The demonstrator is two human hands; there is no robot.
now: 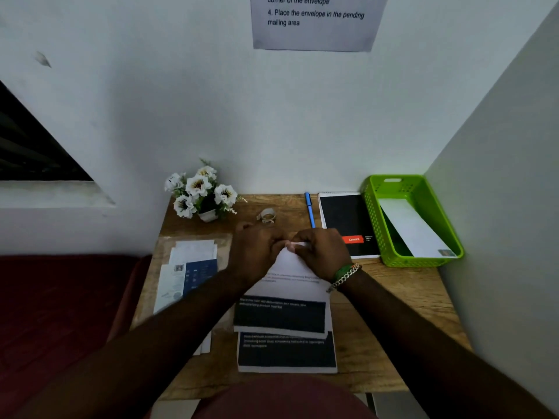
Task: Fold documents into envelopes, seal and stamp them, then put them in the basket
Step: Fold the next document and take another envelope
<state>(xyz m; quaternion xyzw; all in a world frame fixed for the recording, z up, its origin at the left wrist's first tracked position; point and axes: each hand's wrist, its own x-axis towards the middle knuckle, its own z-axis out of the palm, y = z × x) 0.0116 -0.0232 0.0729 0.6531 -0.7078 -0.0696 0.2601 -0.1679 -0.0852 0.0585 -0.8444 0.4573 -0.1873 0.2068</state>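
A printed document (287, 285) with a dark band lies in the middle of the wooden desk, on top of a second similar sheet (287, 353). My left hand (257, 252) and my right hand (322, 254) meet at its far edge, both pinching the top of the sheet, which lifts a little there. A green plastic basket (375, 219) stands at the far right with one white envelope (413, 228) lying slanted inside it. A pile of envelopes and printed slips (190, 267) rests in a clear sleeve at the left.
A pot of white flowers (201, 193) stands at the back left, a small tape roll (267, 215) behind my hands, a blue pen (309, 208) and a black notebook (348, 219) beside the basket. Walls close in behind and on the right. An instruction sheet (314, 22) hangs above.
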